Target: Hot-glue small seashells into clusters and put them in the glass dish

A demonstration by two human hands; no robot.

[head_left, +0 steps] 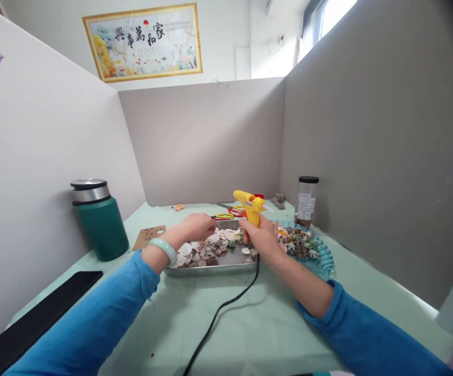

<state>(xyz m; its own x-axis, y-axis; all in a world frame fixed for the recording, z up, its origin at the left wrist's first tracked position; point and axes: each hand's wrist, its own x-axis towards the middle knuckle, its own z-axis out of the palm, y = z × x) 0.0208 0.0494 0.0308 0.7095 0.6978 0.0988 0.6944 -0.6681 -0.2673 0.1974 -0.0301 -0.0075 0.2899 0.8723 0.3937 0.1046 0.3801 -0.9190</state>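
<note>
My right hand (263, 239) is wrapped around the grip of a yellow hot glue gun (252, 209), held upright over the right part of a metal tray (210, 271). A clear glue stick pokes out of its back end, and a black cord (226, 303) runs from the grip down across the table. Above the tray's left part is my left hand (198, 227), its fingers curled together. Whatever those fingertips hold, if anything, I cannot make out. Under both hands lie many small seashells (206, 250) in pale, brown and greenish tones.
A blue ribbed plate (324, 266) heaped with shells stands right of the tray. Behind are scissors (226, 215) and a clear jar (306, 203) with a black lid. At left are a green thermos (101, 224), a brown card (148, 236) and a black flat slab (42, 318). Grey partitions enclose the table.
</note>
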